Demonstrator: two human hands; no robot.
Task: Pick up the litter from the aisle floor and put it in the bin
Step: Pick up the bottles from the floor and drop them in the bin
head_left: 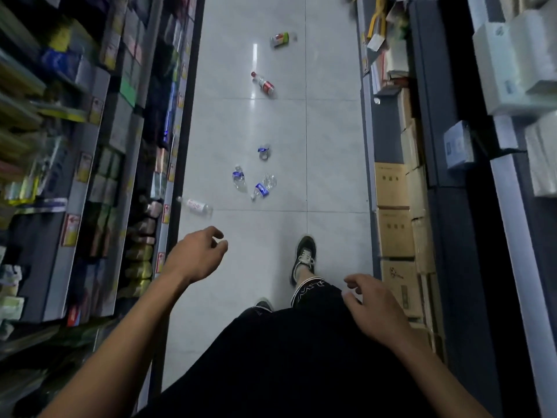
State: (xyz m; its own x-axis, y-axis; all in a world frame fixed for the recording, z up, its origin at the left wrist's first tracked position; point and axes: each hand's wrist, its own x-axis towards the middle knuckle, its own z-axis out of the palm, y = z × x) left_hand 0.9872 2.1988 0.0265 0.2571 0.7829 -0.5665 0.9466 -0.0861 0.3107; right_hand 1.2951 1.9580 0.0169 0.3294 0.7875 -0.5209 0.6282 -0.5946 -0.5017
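I look down a narrow aisle with my left hand (pixel 197 254) and right hand (pixel 372 309) both empty, fingers loosely curled, above the pale tiled floor (pixel 331 146). Litter lies scattered ahead: a clear bottle (pixel 196 205) by the left shelf (pixel 99 176), three crushed blue-labelled bottles (pixel 239 178) near the middle, a red-labelled bottle (pixel 263 83) further on and a green-labelled can (pixel 281 39) beyond. Cardboard boxes (pixel 394 230) line the right side, beside my shoe (pixel 304 256).

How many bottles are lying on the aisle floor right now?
6: one by the left shelf, two blue-labelled side by side, a crushed one beyond, a red-labelled one further, the farthest green-labelled. More may be hidden.
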